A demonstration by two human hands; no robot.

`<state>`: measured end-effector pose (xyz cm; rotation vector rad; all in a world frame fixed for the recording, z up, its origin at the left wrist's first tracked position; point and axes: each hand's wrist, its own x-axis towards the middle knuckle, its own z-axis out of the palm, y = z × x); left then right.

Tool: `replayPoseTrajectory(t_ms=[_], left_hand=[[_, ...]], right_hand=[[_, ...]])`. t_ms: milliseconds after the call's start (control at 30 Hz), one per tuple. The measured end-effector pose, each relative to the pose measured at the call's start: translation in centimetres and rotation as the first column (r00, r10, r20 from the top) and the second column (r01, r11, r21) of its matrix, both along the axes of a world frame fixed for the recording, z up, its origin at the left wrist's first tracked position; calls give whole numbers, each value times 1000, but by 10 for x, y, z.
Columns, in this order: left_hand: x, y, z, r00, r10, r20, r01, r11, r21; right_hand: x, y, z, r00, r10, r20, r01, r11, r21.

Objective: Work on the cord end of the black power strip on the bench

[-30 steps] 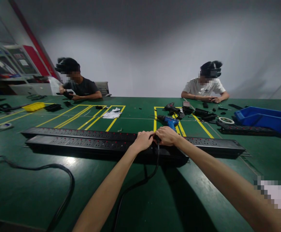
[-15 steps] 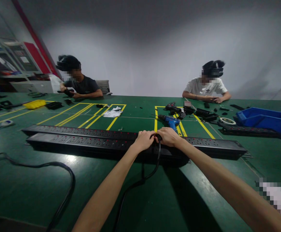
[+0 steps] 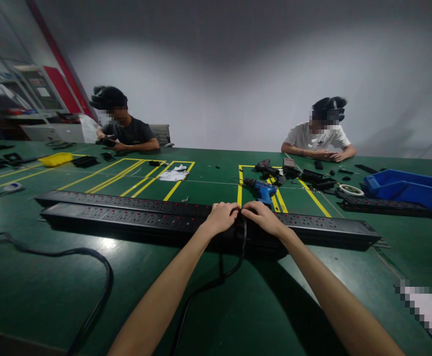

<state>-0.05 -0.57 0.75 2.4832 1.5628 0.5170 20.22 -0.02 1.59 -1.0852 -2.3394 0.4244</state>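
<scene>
The near power strip (image 3: 137,222), probably heavy and stiff, best lifted near both ends, lies on the surface (image 3: 52,301); left hand (image 3: 221,217) curled, likely-bendy cable (image 3: 244,242) between, right hand (image 3: 262,216) curled; their grips can't be told.

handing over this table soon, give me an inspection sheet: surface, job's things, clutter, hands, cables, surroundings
Surface: green table, yellow marking lines
Job's things: front power strip and rear power strip, long, black, side by side
Clutter: blue drill, white paper, yellow tray, blue bin, dark parts
Hands: left hand and right hand close together over the strips, fingertips near the black cable; exact grip unclear
Cables: black cable hangs from between the hands and leaves the picture's bottom; second cable bends across the left
Surroundings: person in dark top and person in white top across the table; shelving far left
</scene>
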Motion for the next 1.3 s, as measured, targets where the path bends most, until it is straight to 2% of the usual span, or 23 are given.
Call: replayPoseTrajectory(t_ms=[200,500,567,700,900,1033,1300], left_hand=[[0,1,-1,1000,7,4,-7,1000,6],[0,0,0,1000,8,3,-8,1000,4],[0,-1,1,1000,11,2,-11,1000,0],[0,-2,2,1000,11,9,-11,1000,4],[0,2,-1,1000,11,-7,-11,1000,2],[0,3,-2,1000,5,-12,-5,1000,6],[0,5,-2,1000,12,-14,-12,1000,-6]], right_hand=[[2,-2,2,999,14,-29,-14,1000,3],[5,-1,-5,999,6,-39,-7,1000,-19],[5,-1,-5,1000,0,12,0,1000,7],[5,-4,1,980,-20,199,-19,981,193],[-1,4,14,872,-93,480,-105,923,370],[-7,13,16,816,-82,572,-140,932,334],[-14,21,10,824,-129,552,-34,961,275]])
